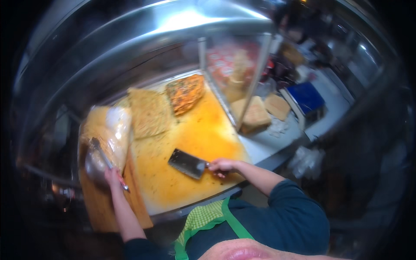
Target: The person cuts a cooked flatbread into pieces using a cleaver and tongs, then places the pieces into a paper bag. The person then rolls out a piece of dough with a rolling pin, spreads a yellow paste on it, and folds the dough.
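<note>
My right hand [223, 167] grips the handle of a cleaver [188, 163], its broad dark blade over the near part of a yellow-stained cutting board [201, 136]. In my left hand [113, 177] are metal tongs [103, 155] with a red part on the handle, held over a clear plastic bag [118, 130] on the left. At the board's far side lies a reddish-orange flatbread with green bits [186, 94]. Left of it is a pale golden flatbread [149, 113], next to the bag.
A wooden board [138, 198] lies under the bag. Beyond a framed clear panel [253, 87] on the right are stacked light-brown squares [255, 113] and a blue-topped device [306, 97]. A crumpled plastic bag [307, 161] hangs by the counter's right edge.
</note>
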`<state>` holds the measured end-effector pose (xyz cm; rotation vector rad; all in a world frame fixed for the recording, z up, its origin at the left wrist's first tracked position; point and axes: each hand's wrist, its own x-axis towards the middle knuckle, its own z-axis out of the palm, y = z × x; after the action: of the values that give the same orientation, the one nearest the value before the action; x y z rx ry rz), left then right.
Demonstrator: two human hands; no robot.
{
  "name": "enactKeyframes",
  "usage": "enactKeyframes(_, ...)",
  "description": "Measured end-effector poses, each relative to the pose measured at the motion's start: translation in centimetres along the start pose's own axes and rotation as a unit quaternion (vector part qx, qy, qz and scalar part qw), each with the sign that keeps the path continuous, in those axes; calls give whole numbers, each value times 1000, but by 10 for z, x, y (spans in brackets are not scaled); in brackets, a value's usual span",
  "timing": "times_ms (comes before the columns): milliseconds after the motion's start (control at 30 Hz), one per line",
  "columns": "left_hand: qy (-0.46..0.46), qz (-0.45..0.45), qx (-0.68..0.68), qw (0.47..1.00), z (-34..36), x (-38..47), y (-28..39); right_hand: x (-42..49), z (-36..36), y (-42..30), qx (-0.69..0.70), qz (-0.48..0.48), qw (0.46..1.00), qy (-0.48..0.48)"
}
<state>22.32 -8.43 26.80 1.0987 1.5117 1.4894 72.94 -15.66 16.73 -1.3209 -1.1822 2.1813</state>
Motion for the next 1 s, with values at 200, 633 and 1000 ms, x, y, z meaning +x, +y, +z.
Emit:
enactKeyframes(200, -198, 67, 218, 953, 143, -100, -8, -48, -36, 9, -6, 6, 1000, -12)
enactKeyframes(633, -291, -99, 257, 916, -15, -205, -90, -92, -28, 55, -35, 35, 997, 55)
enactKeyframes(1000, 62, -212, -97, 970, -212, -236, -55, 80, 55, -25, -249, -301, 851, 350)
